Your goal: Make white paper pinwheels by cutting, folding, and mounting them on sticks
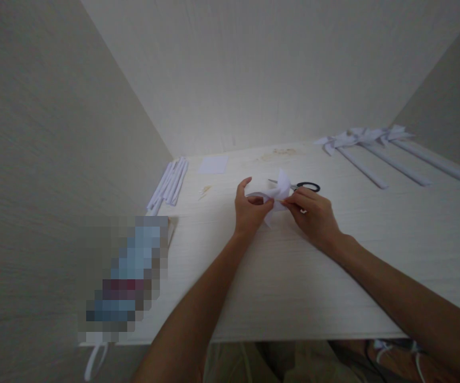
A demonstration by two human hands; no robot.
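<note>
A folded white paper pinwheel (279, 187) is held above the middle of the table, its curled blades standing up and out. My left hand (250, 209) grips it from the left, thumb pressed near its centre and index finger raised. On the other side, my right hand (313, 213) is closed in a pinch against the centre. A thin yellowish stick, perhaps a toothpick, shows faintly at those fingertips; most of it is hidden. Just behind the paper lie scissors with black handles (308, 186), partly covered by the pinwheel and my right hand.
Three finished-looking pinwheels on rolled paper sticks (397, 162) lie at the back right. Several rolled paper tubes (169, 181) rest at the left edge, near a square paper sheet (214, 164) and small pale sticks (205, 190). A blurred-out item (134, 271) sits front left. Walls enclose the table.
</note>
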